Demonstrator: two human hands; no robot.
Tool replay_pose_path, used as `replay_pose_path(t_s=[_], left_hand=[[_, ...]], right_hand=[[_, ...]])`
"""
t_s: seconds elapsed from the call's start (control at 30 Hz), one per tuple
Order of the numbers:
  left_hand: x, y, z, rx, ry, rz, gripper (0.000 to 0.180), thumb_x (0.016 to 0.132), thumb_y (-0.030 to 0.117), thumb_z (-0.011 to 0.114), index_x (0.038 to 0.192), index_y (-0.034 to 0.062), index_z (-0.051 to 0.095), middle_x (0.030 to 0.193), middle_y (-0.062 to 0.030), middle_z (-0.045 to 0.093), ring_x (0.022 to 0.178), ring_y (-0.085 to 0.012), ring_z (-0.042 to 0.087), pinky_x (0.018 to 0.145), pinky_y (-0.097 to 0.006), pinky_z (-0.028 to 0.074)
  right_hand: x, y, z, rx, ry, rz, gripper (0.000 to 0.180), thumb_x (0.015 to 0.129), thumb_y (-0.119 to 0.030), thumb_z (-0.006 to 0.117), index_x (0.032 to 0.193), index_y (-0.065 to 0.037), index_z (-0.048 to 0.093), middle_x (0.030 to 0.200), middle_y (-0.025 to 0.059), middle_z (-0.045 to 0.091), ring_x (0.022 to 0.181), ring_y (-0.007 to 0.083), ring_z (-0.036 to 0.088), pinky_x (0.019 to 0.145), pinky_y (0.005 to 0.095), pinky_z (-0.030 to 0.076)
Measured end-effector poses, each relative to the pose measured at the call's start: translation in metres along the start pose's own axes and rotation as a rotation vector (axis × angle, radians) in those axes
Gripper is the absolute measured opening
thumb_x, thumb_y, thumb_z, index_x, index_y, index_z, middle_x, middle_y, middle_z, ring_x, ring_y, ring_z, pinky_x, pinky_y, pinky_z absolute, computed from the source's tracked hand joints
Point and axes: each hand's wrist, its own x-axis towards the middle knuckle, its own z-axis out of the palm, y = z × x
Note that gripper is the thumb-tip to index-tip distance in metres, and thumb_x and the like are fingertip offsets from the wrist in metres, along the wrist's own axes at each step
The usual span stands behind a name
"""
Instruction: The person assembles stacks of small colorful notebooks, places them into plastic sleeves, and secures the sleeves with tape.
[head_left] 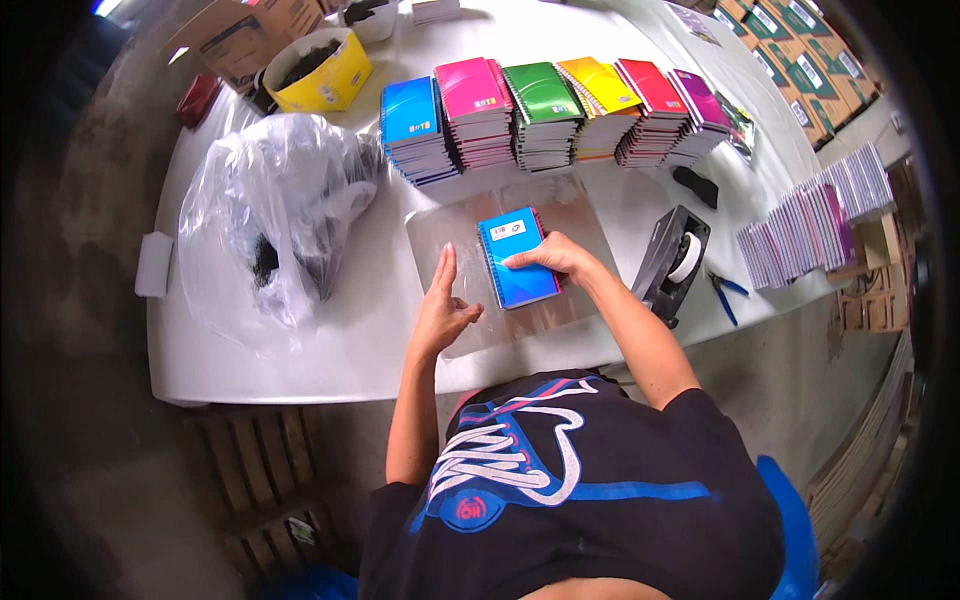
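A small spiral notebook with a blue cover [522,287] is gripped at its right side by my right hand [562,258], thumb flat across the cover. Pinkish-red edges show behind it, so more notebooks may lie beneath; I cannot tell how many. It is over a shiny, see-through mat [590,335] near the table's front edge. Just left of the notebook, my left hand [443,312] is empty with its fingers apart, not touching it. Beyond the mat stand stacks of spiral notebooks: blue [408,108], pink [468,88], green [543,93], yellow [598,86], red [650,86] and purple [702,98].
At left lies a big clear plastic bag [250,200], with a yellow tub [345,75] behind it. To the right are a black tape dispenser [660,250], blue-handled pliers [725,298], a small black object [697,186] and rows of notebooks [800,235]. Cartons [795,50] stand far right.
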Motion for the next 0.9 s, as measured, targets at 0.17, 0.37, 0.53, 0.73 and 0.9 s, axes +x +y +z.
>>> replay_pose_path(t_s=[0.17, 0.37, 0.53, 0.73, 0.9], left_hand=[[0.007, 0.008, -0.002, 0.018, -0.010, -0.019, 0.103, 0.067, -0.006, 0.068, 0.148, 0.0074, 0.007, 0.154, -0.0165, 0.009, 0.068, -0.0156, 0.064, 0.058, -0.026, 0.053], [0.022, 0.003, 0.022, 0.023, -0.039, 0.145, 0.107, 0.066, -0.005, 0.068, 0.147, 0.0064, 0.000, 0.153, -0.0189, 0.006, 0.068, -0.0146, 0.061, 0.057, -0.027, 0.053], [0.049, 0.002, 0.049, 0.315, -0.113, 0.246, 0.124, 0.058, 0.009, 0.076, 0.144, 0.0023, -0.013, 0.149, -0.0314, -0.001, 0.125, -0.0355, 0.025, 0.096, -0.038, 0.039], [0.053, 0.016, 0.053, -0.029, -0.287, 0.149, 0.147, 0.056, 0.026, 0.089, 0.136, 0.0119, -0.034, 0.143, -0.0380, 0.006, 0.134, -0.0364, 0.022, 0.100, -0.040, 0.038], [0.047, 0.013, 0.046, -0.339, -0.263, 0.126, 0.127, 0.070, 0.005, 0.078, 0.142, 0.0214, -0.025, 0.150, -0.0212, 0.011, 0.108, -0.0305, 0.058, 0.074, -0.037, 0.055]], right_hand=[[0.004, -0.005, 0.005, -0.066, 0.040, -0.035, 0.062, 0.055, -0.033, 0.088, 0.103, -0.001, 0.067, 0.098, 0.0124, 0.068, 0.086, 0.0198, 0.066, 0.079, 0.0328, 0.053], [0.002, -0.006, 0.005, -0.256, 0.166, -0.014, 0.070, 0.049, -0.043, 0.087, 0.099, 0.003, 0.067, 0.095, 0.0168, 0.068, 0.085, 0.0257, 0.066, 0.079, 0.0336, 0.053], [0.003, 0.006, 0.028, -0.458, 0.436, -0.080, 0.096, 0.054, -0.048, 0.081, 0.123, 0.011, 0.048, 0.108, 0.0313, 0.059, 0.099, 0.0390, 0.062, 0.085, 0.0397, 0.050], [0.023, 0.031, 0.023, -0.071, 0.199, -0.169, 0.104, 0.085, -0.051, 0.056, 0.141, 0.008, -0.008, 0.127, 0.0371, 0.043, 0.109, 0.0439, 0.054, 0.094, 0.0415, 0.044], [0.002, 0.016, 0.040, -0.367, 0.395, -0.240, 0.097, 0.087, -0.051, 0.053, 0.143, 0.007, -0.002, 0.140, 0.0355, 0.026, 0.128, 0.0476, 0.032, 0.106, 0.0451, 0.030]])
